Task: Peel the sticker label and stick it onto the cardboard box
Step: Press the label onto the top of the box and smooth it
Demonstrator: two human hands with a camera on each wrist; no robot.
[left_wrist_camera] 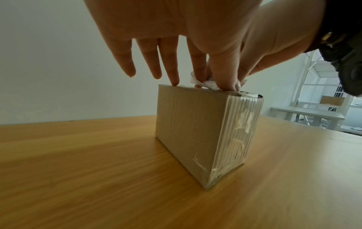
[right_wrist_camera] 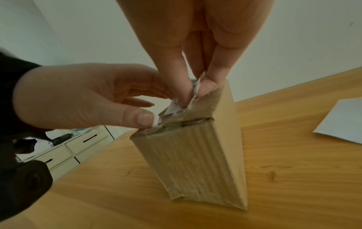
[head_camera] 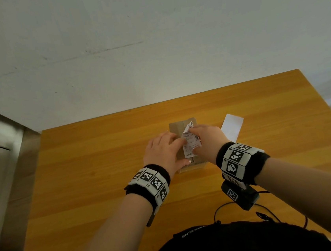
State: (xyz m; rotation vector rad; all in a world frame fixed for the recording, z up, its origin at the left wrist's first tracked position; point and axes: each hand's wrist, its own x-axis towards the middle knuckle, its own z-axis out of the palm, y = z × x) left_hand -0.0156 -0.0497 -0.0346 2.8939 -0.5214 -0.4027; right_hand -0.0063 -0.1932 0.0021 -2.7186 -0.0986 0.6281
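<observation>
My right hand (head_camera: 207, 139) pinched the sticker (head_camera: 191, 143) on top of the box (left_wrist_camera: 195, 128) on the worktop (head_camera: 101, 153); its far end curled up; my left hand (head_camera: 163, 150) pressed flat, fingers straight.

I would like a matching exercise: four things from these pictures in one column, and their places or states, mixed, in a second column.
1. sticker label
2. cardboard box
3. white backing sheet
4. left hand

a. lies flat on the table, right of the box
b. stands on the wooden table
c. far end lifted, pinched by the right hand
d. fingers straight, pressing on the box top

Pairs: 1-c, 2-b, 3-a, 4-d
</observation>
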